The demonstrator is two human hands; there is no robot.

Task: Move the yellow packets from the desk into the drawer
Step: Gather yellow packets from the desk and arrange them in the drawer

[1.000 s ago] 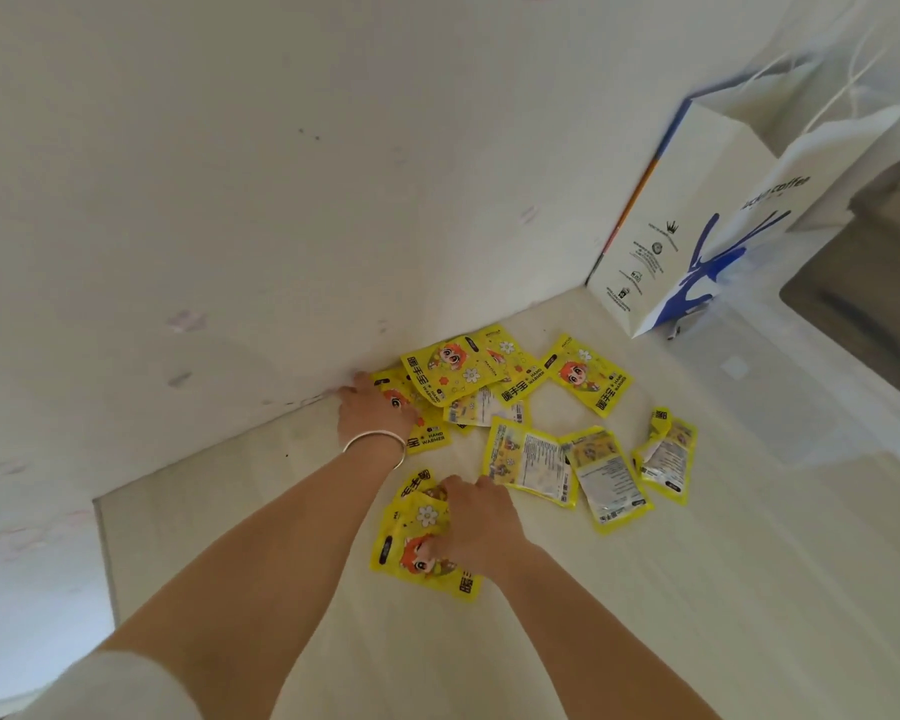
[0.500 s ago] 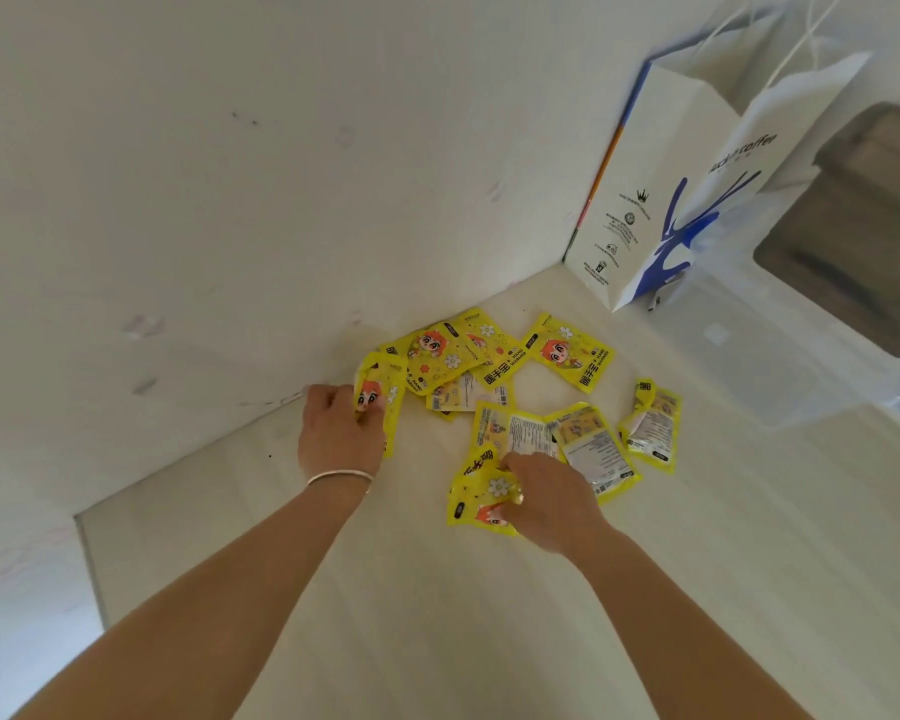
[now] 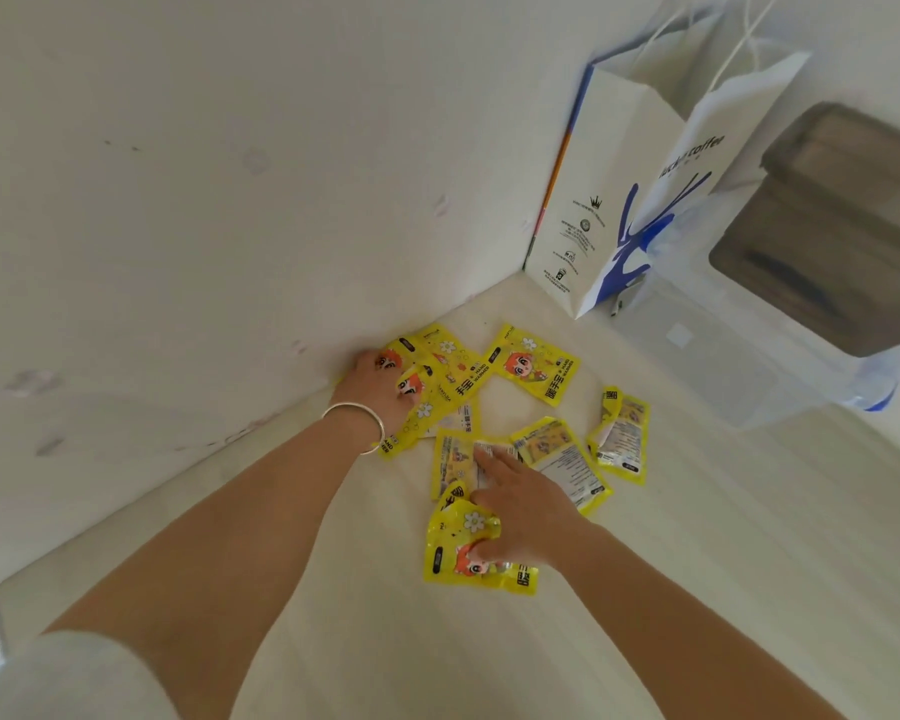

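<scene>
- Packets, yellow: we count about ten scattered on the pale counter by the wall.
- Left hand: we see fingers curled, gripping a bunch of packets beside the wall.
- Right hand: thumb pinches a crumpled packet; straight fingers rest on a face-down packet.
- Paper bag: upright, far corner.

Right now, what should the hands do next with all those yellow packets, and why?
Probably sweep the two loose packets in toward the rest. The left hand grips packets by the wall, the right hand holds one and touches another, but several lie scattered on the desk.
</scene>
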